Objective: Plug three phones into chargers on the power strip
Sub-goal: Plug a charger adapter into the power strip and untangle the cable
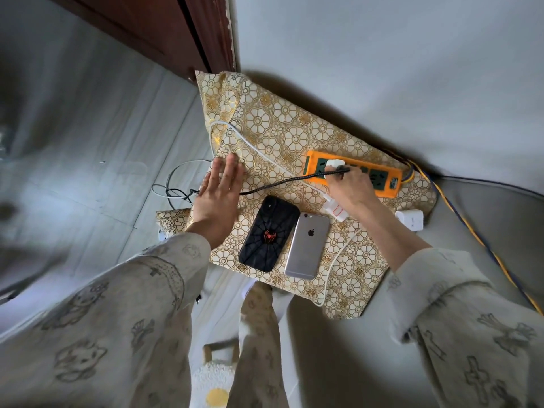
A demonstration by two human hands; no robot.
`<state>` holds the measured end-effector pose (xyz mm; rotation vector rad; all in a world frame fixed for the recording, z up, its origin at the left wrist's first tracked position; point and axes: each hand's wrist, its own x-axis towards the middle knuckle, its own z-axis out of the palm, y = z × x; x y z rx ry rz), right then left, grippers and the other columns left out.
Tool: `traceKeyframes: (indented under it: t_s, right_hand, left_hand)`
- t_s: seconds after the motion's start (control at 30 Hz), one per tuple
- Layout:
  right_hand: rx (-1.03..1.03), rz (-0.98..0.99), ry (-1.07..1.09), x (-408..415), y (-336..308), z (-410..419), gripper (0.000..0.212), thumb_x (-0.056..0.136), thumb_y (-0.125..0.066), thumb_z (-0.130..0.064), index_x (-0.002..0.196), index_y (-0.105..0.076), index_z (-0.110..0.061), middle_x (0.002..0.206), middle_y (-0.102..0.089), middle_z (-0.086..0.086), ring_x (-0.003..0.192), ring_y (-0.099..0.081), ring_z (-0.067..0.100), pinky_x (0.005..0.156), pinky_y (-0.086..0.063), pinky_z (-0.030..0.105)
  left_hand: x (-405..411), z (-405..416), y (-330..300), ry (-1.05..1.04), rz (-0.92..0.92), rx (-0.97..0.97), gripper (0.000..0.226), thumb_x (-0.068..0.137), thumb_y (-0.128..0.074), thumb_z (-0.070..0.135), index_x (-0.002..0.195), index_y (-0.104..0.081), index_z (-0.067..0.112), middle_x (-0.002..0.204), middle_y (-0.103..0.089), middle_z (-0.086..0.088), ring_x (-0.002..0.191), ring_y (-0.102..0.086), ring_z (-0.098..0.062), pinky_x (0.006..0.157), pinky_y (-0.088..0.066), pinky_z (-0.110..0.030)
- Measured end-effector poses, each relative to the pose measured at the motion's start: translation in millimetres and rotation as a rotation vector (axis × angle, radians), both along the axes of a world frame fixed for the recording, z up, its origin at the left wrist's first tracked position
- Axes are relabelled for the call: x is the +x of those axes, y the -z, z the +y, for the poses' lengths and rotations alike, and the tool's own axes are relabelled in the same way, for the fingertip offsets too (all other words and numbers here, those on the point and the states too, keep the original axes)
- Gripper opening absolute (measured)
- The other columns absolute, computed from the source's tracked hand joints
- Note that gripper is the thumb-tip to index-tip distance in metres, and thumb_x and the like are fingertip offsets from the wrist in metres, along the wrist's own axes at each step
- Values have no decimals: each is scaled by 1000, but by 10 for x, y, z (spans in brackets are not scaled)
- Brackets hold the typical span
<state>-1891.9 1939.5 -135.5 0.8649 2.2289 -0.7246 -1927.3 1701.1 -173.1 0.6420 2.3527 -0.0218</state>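
An orange power strip (374,176) lies at the far right of a small table covered by a gold flower-pattern cloth (294,134). My right hand (348,187) pinches a white charger (334,165) that sits at the strip's left socket, with a black braided cable (279,184) running left from it. My left hand (219,189) rests flat and open on the cloth's left edge. A black phone with a red spider case (268,234) and a silver phone (307,245) lie face down side by side near me. A second white charger (335,209) lies under my right wrist.
Another white charger block (410,219) sits at the table's right edge. A white cable (244,142) loops across the cloth and cables tangle off the left side (173,191). The strip's blue-yellow cord (471,231) runs right along the wall. A wooden door (164,30) stands behind.
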Motion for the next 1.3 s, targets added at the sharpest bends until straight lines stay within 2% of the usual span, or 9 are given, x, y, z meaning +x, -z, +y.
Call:
traceKeyframes:
  t_s: [0.2,0.37,0.47,0.63,0.73,0.83,0.97,1.13,1.3]
  right_hand:
    - [-59,-4,139,16,-25,43,22,95,-40,-10,115,-43,0,88,-56,11,87,-58,31,77,-48,39]
    - [-46,144,227,281,53,-209,37,95,-33,-44,81,-43,-10,60,-37,-6,52,-41,12,63,-43,32]
    - [-165,186,279,484,26,-543,35,96,-34,-39,81,-48,-10,66,-51,2,56,-53,18,49,-43,27]
    - [-477,146,456,494,13,-1273,42,93,-48,-33,126,-46,-8,90,-62,-3,75,-62,12,68,-52,28]
    - [-671,197,704,241,-7,-1667,44,90,-52,-39,118,-50,-4,96,-58,2,80,-55,13,61,-48,20]
    - [-720,198,849,42,-56,-1937,32,93,-47,-35,104,-59,-7,114,-60,21,86,-55,24,73,-47,38]
    - [-740,275,956,116,-305,-2002,31,98,-39,-23,77,-55,-8,82,-68,16,65,-61,24,58,-53,25]
    - [-923,284,1086,304,-754,-1750,34,98,-39,-24,73,-54,-6,54,-64,7,44,-55,16,52,-39,25]
    - [-1119,368,1088,644,-1189,-1495,40,97,-37,-34,90,-59,-2,71,-70,12,62,-65,20,59,-52,26]
  left_hand:
    - [2,-10,51,-8,19,27,103,86,-60,22,134,31,19,145,36,-1,134,29,-21,115,-10,-36]
    - [-53,-102,65,-17,-14,107,104,79,-64,37,143,16,22,153,23,3,141,18,-22,102,-41,-43]
    - [-154,-159,24,-38,-54,277,104,73,-71,34,145,4,29,153,15,11,143,8,-18,96,-44,-46]
    - [-82,-655,48,-367,-189,462,71,80,-65,15,140,-29,24,148,-33,-6,125,-44,-30,98,-41,-44]
    - [-48,-891,43,-455,-234,408,49,81,-61,8,128,-47,14,126,-54,-15,112,-55,-32,95,-44,-41]
    - [-81,-963,-55,-379,-224,444,24,82,-58,4,106,-61,7,106,-61,-17,98,-60,-33,88,-47,-43]
    - [-62,-1120,-177,-248,-309,376,21,84,-61,15,103,-62,8,107,-62,-12,100,-58,-28,81,-39,-27]
    - [104,-1434,-437,-289,-268,299,26,90,-55,20,112,-61,7,113,-63,-14,104,-57,-32,87,-41,-35]
    - [364,-1315,-1065,-492,-45,437,12,88,-55,15,88,-67,13,88,-71,-12,82,-63,-27,70,-43,-32]
